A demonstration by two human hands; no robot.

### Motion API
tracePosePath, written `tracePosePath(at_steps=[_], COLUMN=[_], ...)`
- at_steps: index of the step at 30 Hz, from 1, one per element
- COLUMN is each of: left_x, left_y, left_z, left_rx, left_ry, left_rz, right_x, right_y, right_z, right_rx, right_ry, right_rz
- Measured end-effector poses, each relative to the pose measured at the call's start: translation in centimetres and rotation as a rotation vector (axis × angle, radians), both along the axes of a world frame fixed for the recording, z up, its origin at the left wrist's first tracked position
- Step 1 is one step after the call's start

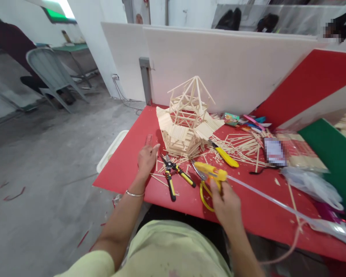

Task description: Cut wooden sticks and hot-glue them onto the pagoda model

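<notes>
My right hand (227, 200) is wrapped round the handle of a yellow hot glue gun (210, 170), its nozzle pointing left. A long clear glue stick (259, 189) runs out of its back. My left hand (147, 159) is low over the table's left part, thumb out to the side. A small see-through strip (148, 140), perhaps a ruler, sticks out beyond its fingers and seems held. Ahead stands a model house of thin wooden sticks (181, 134) with an open roof frame (195, 90). Black-and-yellow pliers (170, 173) lie between my hands; yellow-handled scissors (203, 188) lie under the gun.
On the red tabletop (118, 169) are a yellow utility knife (225, 154), loose sticks (242, 146), a phone (275, 151) and a plastic bag (311, 184). White boards (219, 69) stand behind. A pinkish cord (291, 248) hangs at the right. Another person (11, 42) sits far left.
</notes>
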State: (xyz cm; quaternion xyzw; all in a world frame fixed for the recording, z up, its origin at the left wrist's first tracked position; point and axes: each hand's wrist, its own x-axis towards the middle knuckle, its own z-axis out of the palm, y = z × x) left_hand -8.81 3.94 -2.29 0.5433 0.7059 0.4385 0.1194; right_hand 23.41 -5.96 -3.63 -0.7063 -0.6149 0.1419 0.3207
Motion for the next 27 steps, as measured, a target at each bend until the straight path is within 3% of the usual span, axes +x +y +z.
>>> tracePosePath(at_steps=[3, 6, 12, 15, 18, 21, 23, 27], left_x=[0.2, 1.2, 6.9, 10.7, 13.3, 13.7, 13.0, 10.5], left_y=[0.1, -0.2, -1.2, -1.1, -1.3, -2.3, -3.1, -3.8], left_z=[-0.5, -0.9, 0.2, 1.8, 3.8, 5.7, 6.3, 5.4], left_rx=[0.111, 0.111, 0.009, -0.169, -0.237, -0.247, -0.221, -0.090], left_ry=[0.033, 0.015, 0.280, 0.497, 0.646, 0.648, 0.623, 0.483], left_rz=[0.007, -0.039, -0.328, -0.376, -0.549, -0.619, -0.615, -0.571], right_x=[4.8, 6.7, 4.0, 2.0, 0.1, -1.3, -1.6, 0.6], right_y=[-0.9, -1.0, 0.0, 2.0, 5.2, 7.8, 8.1, 4.9], right_z=[0.0, 1.1, 4.3, 5.2, 5.2, 4.7, 4.0, 2.2], right_rx=[-0.102, -0.116, -0.059, 0.011, 0.088, 0.099, 0.088, 0.058], right_ry=[0.083, 0.228, 0.218, 0.076, -0.095, -0.129, -0.139, -0.113], right_rz=[-0.175, -0.250, -0.188, -0.155, -0.129, -0.055, 0.021, 0.092])
